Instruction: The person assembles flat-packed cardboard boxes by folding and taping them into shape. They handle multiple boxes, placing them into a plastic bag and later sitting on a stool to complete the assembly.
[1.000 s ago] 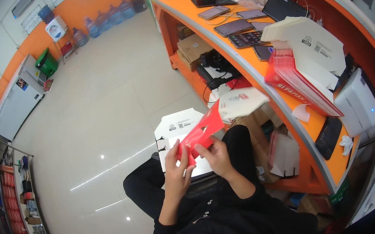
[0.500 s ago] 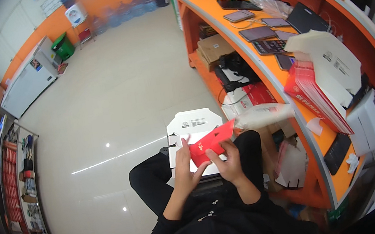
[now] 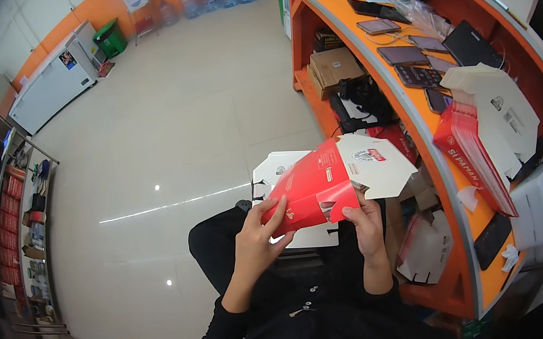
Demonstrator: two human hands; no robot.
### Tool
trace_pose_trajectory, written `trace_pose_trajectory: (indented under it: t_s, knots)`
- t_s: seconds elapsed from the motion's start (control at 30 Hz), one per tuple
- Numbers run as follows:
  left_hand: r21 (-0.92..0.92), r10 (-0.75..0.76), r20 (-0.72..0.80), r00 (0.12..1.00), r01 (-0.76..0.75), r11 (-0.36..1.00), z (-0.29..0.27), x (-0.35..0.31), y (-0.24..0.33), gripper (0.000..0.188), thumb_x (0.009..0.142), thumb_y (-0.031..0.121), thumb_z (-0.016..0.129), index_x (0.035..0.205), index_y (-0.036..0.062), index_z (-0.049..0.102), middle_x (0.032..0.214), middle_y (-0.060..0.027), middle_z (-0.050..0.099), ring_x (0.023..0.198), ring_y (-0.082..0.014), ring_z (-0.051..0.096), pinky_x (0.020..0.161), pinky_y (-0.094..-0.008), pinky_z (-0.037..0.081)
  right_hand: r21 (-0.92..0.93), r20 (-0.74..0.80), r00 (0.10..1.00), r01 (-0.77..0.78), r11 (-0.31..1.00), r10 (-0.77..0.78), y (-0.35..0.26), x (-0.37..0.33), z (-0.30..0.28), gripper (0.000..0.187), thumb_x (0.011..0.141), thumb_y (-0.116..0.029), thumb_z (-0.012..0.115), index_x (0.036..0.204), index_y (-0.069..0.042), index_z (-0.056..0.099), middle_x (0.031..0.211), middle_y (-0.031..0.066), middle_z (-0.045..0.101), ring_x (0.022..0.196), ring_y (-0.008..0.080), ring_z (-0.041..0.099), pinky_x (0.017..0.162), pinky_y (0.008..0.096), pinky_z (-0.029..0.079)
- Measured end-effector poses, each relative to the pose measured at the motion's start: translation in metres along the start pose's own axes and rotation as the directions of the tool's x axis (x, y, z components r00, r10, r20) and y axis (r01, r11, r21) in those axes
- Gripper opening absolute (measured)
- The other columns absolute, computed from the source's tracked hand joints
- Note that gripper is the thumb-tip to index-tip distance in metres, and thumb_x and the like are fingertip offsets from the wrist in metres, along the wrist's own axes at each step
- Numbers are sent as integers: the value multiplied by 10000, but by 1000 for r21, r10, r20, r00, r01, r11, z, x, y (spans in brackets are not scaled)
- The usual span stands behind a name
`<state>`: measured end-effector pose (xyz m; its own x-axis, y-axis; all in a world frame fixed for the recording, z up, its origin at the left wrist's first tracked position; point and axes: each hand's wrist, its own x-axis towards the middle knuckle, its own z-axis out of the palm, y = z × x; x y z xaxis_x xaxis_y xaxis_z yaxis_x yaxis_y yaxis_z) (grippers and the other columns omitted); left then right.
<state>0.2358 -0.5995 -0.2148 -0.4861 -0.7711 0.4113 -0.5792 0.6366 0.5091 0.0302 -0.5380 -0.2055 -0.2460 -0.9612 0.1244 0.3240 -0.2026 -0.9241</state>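
Note:
Above my lap I hold a red and white cardboard carton, tilted, with a white flap spreading out to the right. My left hand grips its lower left edge, fingers on the red face. At the lower right corner, beside a small cut-out, my right hand pinches the card between thumb and fingers. Beneath it a white carton blank with slotted edges lies on my thighs, largely covered by the held one.
To the right stands an orange counter carrying several phones, a stack of red and white carton blanks and a white printer-like machine. More boxes sit on its lower shelf. A stocked rack is at the left, a chest freezer far left.
The held carton has turned and opened out, showing more red face and its white flap at the right. My hands have moved farther apart. The whole view has shifted a little.

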Motion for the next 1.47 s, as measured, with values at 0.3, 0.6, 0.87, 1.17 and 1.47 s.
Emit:
trace_pose_trajectory:
  t_s: [0.3,0.6,0.87,1.17,1.47]
  knots:
    - [-42,-46,-29,999,45,998,-17,-3,15,682,646,185,793,1281,139,547,1104,-94,558,900,-233,617,684,-312,539,-523,-158,967,89,848,-199,34,-4,0,260,742,-137,788,724,-35,550,766,63,599,725,147,583,690,278,470]
    - [-193,-164,-161,973,132,972,9,-8,24,689,644,126,794,1285,108,541,1055,-121,540,924,-253,607,759,-335,527,-255,-196,963,133,958,-186,67,-4,25,173,839,-28,664,920,-12,511,842,76,606,797,152,624,729,270,517]
    - [-200,-170,-88,982,149,968,6,-1,27,700,649,113,799,1295,107,530,1052,-128,533,919,-252,600,773,-328,520,-529,-99,942,222,819,-320,59,4,4,201,794,6,678,925,-17,528,892,88,612,799,148,631,692,246,518]
    - [-415,-174,-34,984,144,898,15,-10,26,650,733,162,759,1317,57,494,1089,-148,513,987,-267,586,789,-339,520,-235,-145,983,76,969,-112,50,1,27,358,868,-88,628,1175,16,477,1022,98,609,912,150,606,776,278,494]
    - [-463,-242,-88,966,175,869,26,-11,17,528,791,157,706,1285,81,536,1162,-155,574,1044,-279,586,862,-341,477,-20,35,997,64,998,-63,45,1,20,380,809,91,629,1127,-20,453,966,26,482,1006,163,574,839,284,522]
